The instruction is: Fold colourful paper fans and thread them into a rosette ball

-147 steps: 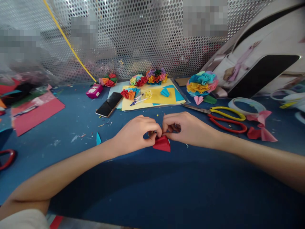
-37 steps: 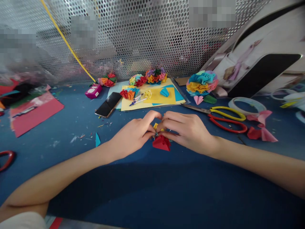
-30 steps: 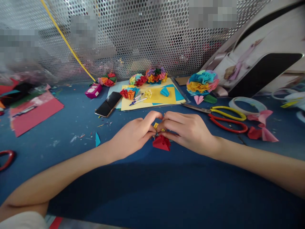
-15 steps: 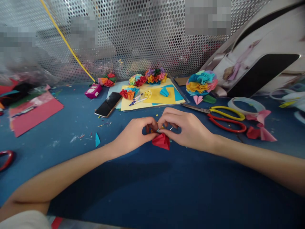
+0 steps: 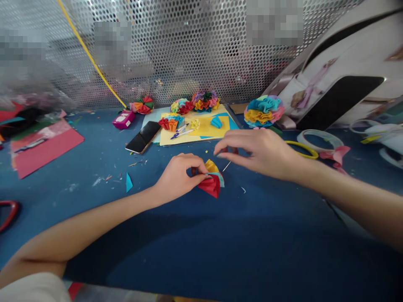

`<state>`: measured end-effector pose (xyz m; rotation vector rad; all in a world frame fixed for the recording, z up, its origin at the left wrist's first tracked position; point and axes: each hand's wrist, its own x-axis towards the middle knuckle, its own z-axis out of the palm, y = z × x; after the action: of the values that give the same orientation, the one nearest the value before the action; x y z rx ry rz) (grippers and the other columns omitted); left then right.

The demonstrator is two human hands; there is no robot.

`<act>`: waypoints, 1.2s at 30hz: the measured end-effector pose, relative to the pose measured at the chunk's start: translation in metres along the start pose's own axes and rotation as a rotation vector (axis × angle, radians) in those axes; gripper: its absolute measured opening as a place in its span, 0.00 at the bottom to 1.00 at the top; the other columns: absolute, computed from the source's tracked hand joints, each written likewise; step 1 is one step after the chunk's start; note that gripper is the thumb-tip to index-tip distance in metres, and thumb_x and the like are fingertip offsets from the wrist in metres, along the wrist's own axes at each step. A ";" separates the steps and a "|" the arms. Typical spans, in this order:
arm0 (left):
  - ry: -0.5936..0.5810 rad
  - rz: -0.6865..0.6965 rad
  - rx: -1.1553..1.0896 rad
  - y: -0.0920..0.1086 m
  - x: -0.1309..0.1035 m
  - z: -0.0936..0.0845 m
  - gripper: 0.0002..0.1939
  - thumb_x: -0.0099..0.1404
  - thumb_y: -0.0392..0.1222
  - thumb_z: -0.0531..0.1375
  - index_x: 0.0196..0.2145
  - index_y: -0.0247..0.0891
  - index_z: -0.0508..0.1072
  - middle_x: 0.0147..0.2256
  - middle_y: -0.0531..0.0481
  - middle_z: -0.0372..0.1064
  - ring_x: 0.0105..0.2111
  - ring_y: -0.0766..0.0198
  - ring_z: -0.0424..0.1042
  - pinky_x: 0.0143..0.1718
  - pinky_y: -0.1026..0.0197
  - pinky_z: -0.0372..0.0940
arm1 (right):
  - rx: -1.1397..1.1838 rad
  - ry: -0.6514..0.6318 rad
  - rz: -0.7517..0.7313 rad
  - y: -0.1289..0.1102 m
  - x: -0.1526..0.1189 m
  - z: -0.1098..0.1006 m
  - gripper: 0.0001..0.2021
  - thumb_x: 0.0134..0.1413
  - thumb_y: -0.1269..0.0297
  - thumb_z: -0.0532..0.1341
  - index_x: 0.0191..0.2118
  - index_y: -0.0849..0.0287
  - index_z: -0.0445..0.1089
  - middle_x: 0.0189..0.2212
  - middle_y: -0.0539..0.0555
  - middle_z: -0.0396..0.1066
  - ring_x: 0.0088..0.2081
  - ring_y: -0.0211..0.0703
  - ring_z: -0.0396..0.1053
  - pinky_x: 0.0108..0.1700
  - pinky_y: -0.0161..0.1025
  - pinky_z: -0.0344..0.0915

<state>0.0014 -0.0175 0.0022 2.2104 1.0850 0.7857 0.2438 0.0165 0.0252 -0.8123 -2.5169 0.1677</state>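
Note:
My left hand (image 5: 179, 178) is closed, thumb and finger pinching a folded paper piece (image 5: 210, 184) just above the blue table. Red, light blue and yellow layers fan out from the pinch. My right hand (image 5: 252, 153) is up and to the right, apart from the paper, its fingers curled together in a pinch; what they hold, if anything, is too small to make out. Below its fingertips a thin, pale, needle-like sliver (image 5: 226, 166) slants beside the paper.
Behind my hands lie a phone (image 5: 144, 137), yellow paper sheets (image 5: 168, 137) with pens, and several ruffled paper flowers (image 5: 264, 111). Yellow-handled scissors (image 5: 307, 152) are partly covered by my right arm, near a tape roll (image 5: 317, 139). Pink paper (image 5: 50, 149) lies left; a perforated metal screen (image 5: 189, 50) stands behind.
My right hand has let go of the folded paper and moved up and right, over the scissors. The paper's yellow and blue layers now show. My left hand still pinches it.

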 end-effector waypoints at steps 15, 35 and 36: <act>0.099 0.657 0.629 -0.002 -0.003 -0.008 0.10 0.75 0.34 0.58 0.34 0.37 0.74 0.29 0.51 0.75 0.32 0.61 0.69 0.38 0.56 0.57 | -0.443 -0.222 -0.155 0.047 -0.078 -0.001 0.15 0.76 0.66 0.47 0.40 0.57 0.69 0.34 0.53 0.73 0.36 0.45 0.69 0.38 0.41 0.60; -0.023 0.334 0.311 -0.007 0.000 0.000 0.06 0.66 0.29 0.67 0.33 0.38 0.76 0.32 0.55 0.78 0.33 0.64 0.73 0.39 0.59 0.56 | -0.382 -0.163 -0.195 -0.019 -0.050 -0.013 0.11 0.72 0.67 0.51 0.38 0.57 0.68 0.27 0.49 0.70 0.26 0.41 0.65 0.30 0.39 0.53; -0.029 0.334 0.312 -0.007 0.000 0.000 0.06 0.66 0.29 0.67 0.33 0.38 0.76 0.32 0.55 0.78 0.34 0.63 0.73 0.39 0.58 0.57 | -0.414 -0.159 -0.217 -0.019 -0.049 -0.011 0.11 0.72 0.68 0.50 0.38 0.57 0.68 0.26 0.49 0.70 0.26 0.41 0.65 0.30 0.40 0.52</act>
<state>-0.0023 -0.0143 -0.0024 2.7054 0.8827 0.7572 0.2741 -0.0280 0.0196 -0.6890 -2.8144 -0.3886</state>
